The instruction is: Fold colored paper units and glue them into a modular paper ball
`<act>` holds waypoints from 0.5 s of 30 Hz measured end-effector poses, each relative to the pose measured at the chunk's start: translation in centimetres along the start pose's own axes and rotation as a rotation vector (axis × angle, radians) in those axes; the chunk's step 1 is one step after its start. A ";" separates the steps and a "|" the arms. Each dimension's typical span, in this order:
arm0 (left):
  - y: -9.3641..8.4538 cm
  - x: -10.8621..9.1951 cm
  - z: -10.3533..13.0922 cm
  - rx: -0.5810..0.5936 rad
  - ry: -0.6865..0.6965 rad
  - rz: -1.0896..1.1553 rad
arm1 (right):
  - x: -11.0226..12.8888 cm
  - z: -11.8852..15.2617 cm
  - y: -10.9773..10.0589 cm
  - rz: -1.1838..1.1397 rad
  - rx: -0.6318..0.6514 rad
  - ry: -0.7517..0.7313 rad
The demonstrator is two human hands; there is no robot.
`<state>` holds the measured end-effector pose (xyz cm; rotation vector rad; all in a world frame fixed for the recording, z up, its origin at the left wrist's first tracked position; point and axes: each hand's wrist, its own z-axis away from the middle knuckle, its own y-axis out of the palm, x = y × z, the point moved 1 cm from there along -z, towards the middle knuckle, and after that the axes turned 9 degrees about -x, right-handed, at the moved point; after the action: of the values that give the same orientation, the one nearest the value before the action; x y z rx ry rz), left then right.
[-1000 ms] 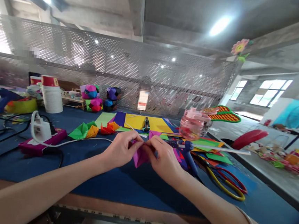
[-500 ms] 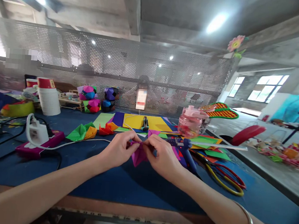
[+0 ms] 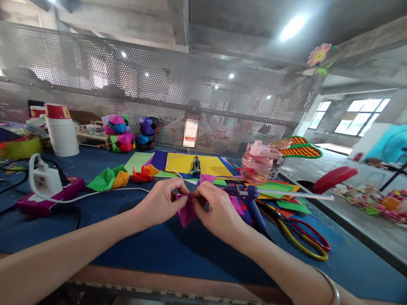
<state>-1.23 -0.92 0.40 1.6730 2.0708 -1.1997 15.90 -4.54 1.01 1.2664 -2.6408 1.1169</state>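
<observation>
Beneath the left grip (image 3: 161,202) and right grip (image 3: 220,210) extended a blue-topped bench (image 3: 187,258); beyond them stood a perforated screen (image 3: 215,99); overhead, a concrete ceiling (image 3: 233,12). Both pinched folded purple paper (image 3: 185,215), which projected between and below them.

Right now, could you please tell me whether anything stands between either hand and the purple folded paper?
Nothing visible does: the left hand and right hand both pinch the purple folded paper. The glue gun is to the right.

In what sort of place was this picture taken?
Probably a craft workshop: a glue gun, scissors and sheets of coloured paper lie together on a blue table.
</observation>
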 end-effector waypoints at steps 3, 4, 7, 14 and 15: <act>0.1 0.0 0.1 -0.019 0.017 -0.013 | 0.0 0.2 0.1 0.019 -0.009 -0.011; 0.2 0.0 0.2 -0.027 0.026 -0.018 | 0.1 0.2 0.2 0.030 -0.012 -0.014; 0.4 -0.1 0.6 -0.074 0.060 -0.043 | 0.2 0.4 0.3 0.073 -0.027 -0.009; 1.3 -0.4 1.1 -0.231 0.228 -0.165 | 0.3 0.4 0.4 0.071 -0.084 0.059; 1.4 -0.4 1.2 -0.238 0.251 -0.180 | 0.3 0.4 0.4 0.075 -0.087 0.064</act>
<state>-0.18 -2.03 -0.70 1.6236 2.4479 -0.7793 15.51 -4.76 0.57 1.1069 -2.6775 1.0204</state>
